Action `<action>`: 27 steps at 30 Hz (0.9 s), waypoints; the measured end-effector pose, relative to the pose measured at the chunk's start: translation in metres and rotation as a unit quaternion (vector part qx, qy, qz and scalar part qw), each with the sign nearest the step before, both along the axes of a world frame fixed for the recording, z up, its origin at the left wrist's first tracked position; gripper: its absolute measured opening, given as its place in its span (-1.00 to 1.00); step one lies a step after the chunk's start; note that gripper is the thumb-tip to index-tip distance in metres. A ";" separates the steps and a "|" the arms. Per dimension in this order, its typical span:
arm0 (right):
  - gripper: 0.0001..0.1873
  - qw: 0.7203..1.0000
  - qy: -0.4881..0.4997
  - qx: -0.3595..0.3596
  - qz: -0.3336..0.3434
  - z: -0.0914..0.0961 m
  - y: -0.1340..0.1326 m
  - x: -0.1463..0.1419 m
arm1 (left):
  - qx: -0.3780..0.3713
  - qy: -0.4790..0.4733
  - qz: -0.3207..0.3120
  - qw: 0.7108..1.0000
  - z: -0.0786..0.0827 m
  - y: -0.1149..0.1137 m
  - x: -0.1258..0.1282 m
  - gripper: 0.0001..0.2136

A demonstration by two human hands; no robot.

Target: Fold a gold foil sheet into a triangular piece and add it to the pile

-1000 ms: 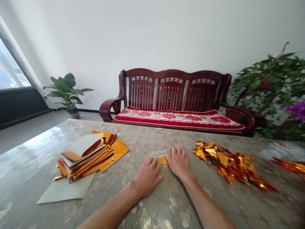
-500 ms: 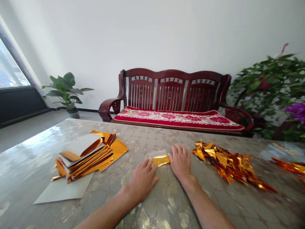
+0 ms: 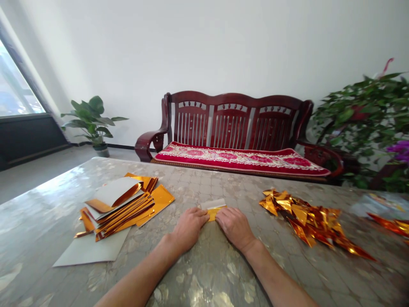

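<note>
We have both hands near the middle of the table (image 3: 191,183), arms reaching in from its near side. Between them lies a folded strip (image 3: 211,214), gold in front, with a pale flap (image 3: 213,204) showing on the side towards the table's far edge. Our left hand (image 3: 191,226) has its fingers close together at the strip's left end; our right hand (image 3: 235,226) is curled narrow over the right end. Both touch the strip, but we cannot tell whether either thumb pinches it from below.

Towards the table's left edge we see a loose stack of gold-and-pale sheets (image 3: 128,217), with one pale sheet (image 3: 91,251) jutting out from under it towards the near side. On the right half sits a heap of folded gold pieces (image 3: 306,217), well apart from the strip. Near the right edge lie a clear plastic bag (image 3: 380,201) and, just beside it, more orange-gold pieces (image 3: 391,224). Beyond the far edge stands a dark red wooden bench (image 3: 230,123).
</note>
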State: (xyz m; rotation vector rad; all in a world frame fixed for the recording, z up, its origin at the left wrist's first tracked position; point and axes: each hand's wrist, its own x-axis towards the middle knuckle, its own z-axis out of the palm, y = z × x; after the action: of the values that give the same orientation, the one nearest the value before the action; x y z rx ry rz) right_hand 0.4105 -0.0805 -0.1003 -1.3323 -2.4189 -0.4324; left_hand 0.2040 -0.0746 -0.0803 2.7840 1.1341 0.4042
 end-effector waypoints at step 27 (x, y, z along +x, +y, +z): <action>-0.80 1.000 -0.017 0.004 -0.011 0.002 0.001 -0.013 | 0.095 0.011 -0.012 0.995 -0.007 0.012 -0.004 -0.78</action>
State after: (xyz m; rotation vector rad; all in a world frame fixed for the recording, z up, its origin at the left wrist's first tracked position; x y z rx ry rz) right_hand 0.3974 -0.0793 -0.0983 -1.3606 -2.4288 -0.4744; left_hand 0.1996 -0.0622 -0.0871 2.9682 1.1201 0.5066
